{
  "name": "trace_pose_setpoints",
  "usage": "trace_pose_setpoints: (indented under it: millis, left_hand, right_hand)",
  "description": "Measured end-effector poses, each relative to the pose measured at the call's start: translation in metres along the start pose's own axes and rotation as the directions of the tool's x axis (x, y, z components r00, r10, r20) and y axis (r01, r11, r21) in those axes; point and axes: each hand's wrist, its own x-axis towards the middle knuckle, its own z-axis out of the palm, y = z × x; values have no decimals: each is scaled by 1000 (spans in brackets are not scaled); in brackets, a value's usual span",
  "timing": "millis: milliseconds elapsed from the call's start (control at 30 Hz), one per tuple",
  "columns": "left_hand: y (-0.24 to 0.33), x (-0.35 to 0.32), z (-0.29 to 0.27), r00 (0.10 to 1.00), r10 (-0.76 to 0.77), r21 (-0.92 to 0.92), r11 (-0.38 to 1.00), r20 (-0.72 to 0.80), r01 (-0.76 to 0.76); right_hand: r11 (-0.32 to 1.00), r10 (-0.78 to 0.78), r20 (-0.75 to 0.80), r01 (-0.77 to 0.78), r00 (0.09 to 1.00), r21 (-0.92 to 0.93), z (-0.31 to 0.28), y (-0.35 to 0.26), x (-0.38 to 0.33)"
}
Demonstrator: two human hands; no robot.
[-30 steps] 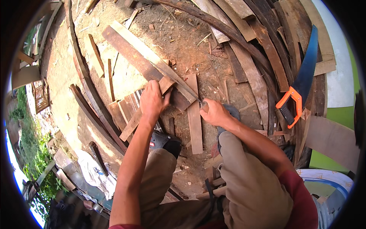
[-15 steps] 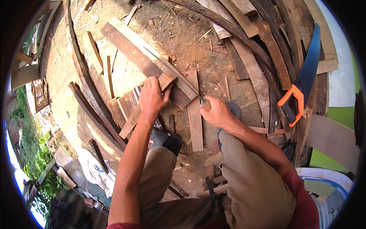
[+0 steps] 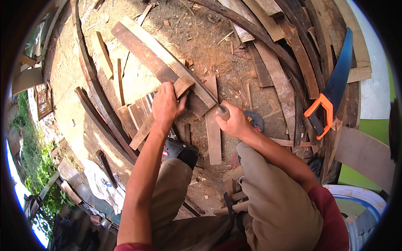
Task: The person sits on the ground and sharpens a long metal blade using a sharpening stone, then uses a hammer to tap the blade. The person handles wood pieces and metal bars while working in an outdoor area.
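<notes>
My left hand [image 3: 164, 104] is closed around a short wooden batten [image 3: 142, 136], whose upper end lies across a dark brown board [image 3: 142, 52]. A long pale wood strip [image 3: 157, 48] rests along that board's upper right side. In my right hand [image 3: 235, 121] is a tool with a rounded handle [image 3: 223, 111]. Its thin dark metal part meets the lower end of the strip; I cannot tell its exact kind. Beneath these pieces a flat plank [image 3: 214, 142] lies on the ground between my feet.
An orange-handled handsaw [image 3: 341, 69] leans on stacked boards [image 3: 274, 77] at the right. Long curved planks [image 3: 94, 83] and loose offcuts [image 3: 102, 56] lie at the left. A white cloth [image 3: 102, 188] sits at lower left, a pale blue-rimmed tub [image 3: 356, 192] at lower right.
My right hand and the tool's handle have shifted slightly left. The long thin dark blade seen along the strip before is now mostly out of sight. My left hand keeps its grip.
</notes>
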Motion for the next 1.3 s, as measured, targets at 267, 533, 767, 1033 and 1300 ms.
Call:
trace_pose_setpoints:
  millis: [267, 533, 767, 1033, 1300]
  left_hand:
    - [-1, 0, 1, 1000, 2, 7, 1000, 2, -2]
    - [1, 1, -1, 1000, -15, 2, 1000, -7, 15]
    - [-2, 1, 1, 1000, -6, -5, 1000, 21, 7]
    - [-3, 1, 3, 994, 52, -60, 997, -95, -57]
    - [-4, 1, 1, 993, 59, -73, 995, -98, -66]
  right_hand:
    - [991, 115, 30, -113, 993, -78, -4, 1, -7]
    - [971, 62, -50, -72, 997, -226, 9, 5, 8]
    - [997, 35, -41, -38, 999, -72, 7, 5, 1]
    - [989, 147, 5, -147, 989, 10, -2, -9, -7]
    - [984, 109, -19, -111, 994, -138, 11, -12, 16]
